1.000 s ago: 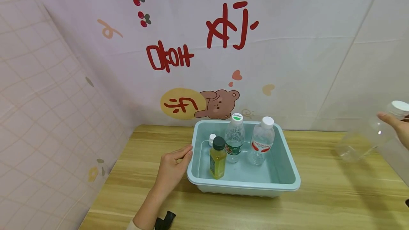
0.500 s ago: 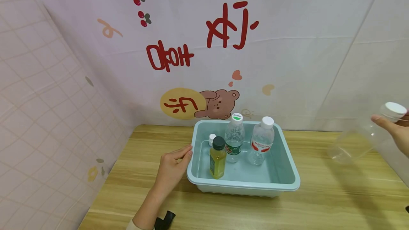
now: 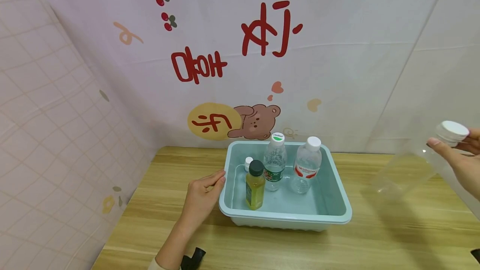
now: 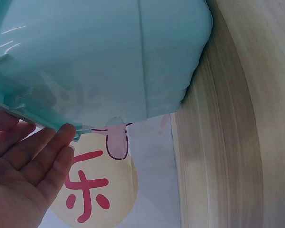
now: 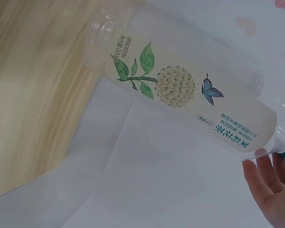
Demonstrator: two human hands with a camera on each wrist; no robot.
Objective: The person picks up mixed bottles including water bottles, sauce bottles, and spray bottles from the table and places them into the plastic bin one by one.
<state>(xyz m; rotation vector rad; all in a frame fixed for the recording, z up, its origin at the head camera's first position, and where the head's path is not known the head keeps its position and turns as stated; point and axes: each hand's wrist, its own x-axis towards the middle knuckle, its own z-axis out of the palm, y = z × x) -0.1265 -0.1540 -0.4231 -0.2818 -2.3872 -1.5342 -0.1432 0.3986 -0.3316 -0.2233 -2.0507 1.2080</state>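
Observation:
A light blue plastic basin (image 3: pixel 290 218) stands on the wooden table, holding several bottles. At its left rim my left hand (image 3: pixel 202 195) pinches the edge; in the left wrist view the fingers (image 4: pixel 46 154) lie against the rim beside the outer wall. On the far right my right hand (image 3: pixel 463 166) grips a big clear plastic bottle (image 3: pixel 406 170) by the neck, just under its white cap (image 3: pixel 455 128). That bottle tilts, its base low and toward the basin. The right wrist view shows its label (image 5: pixel 175 88) with a white flower and a butterfly.
Inside the basin stand a yellow-green bottle (image 3: pixel 255 193) with a dark cap, two clear bottles, one green-labelled (image 3: pixel 275 170) and one red-labelled (image 3: pixel 306 170), and a small white-capped bottle (image 3: pixel 248 165). A printed cloth (image 3: pixel 337 86) hangs behind. A black object (image 3: pixel 193 258) lies near the left forearm.
My right hand has carried the clear bottle leftward, closer to the basin, and more of the hand shows. The left hand and the basin stay in place.

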